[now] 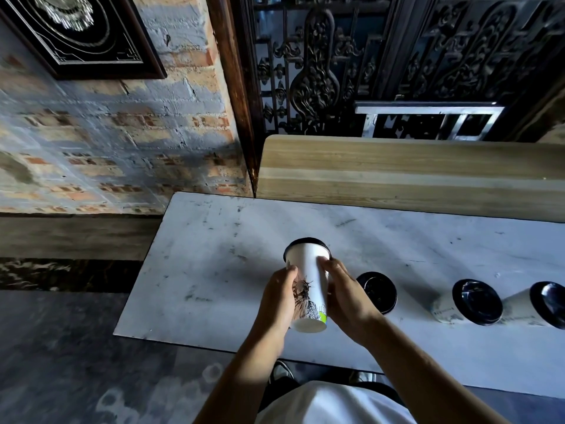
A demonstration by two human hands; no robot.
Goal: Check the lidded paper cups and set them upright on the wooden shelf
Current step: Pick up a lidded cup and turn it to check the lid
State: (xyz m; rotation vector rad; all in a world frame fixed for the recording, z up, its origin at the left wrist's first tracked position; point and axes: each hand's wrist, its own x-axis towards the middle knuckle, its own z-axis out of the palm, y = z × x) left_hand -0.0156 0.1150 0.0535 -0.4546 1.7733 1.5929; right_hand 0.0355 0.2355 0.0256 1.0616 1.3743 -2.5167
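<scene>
Both hands on one cup (308, 289), held above the white table (214, 255) and tilted, black lid (307, 244) pointing away from me, bare base toward me. Left hand (276, 296) wraps the cup's left wall, fingers curled round it; right hand (344, 293) wraps the right wall, thumb up near the lid rim. So each hand grips the cup, neither is free. I judge the step as the check, with the placing not yet done. Handling: thin paper wall, likely to dent under a hard squeeze; I cannot tell whether it is full, so I treat it as possibly heavy and sloshing. Lid is a press-fit, I would guess, and could pop if squeezed close under the rim. Best hold looks to be mid-wall, with one hand under the base while turning it upright. Three more cups sit on the table to my right: near cup (377, 292) just beside my right hand, middle cup (469, 302) and far cup (541, 304) close together by the frame edge. Shelf (397, 166) runs along the table's far edge, raised, its top bare where visible. Open table lies between cup and shelf, so the way forward is free. Watch the shelf's front lip when lifting over, and its left end by the dark post (238, 87). Right elbow swings near the near cup.
</scene>
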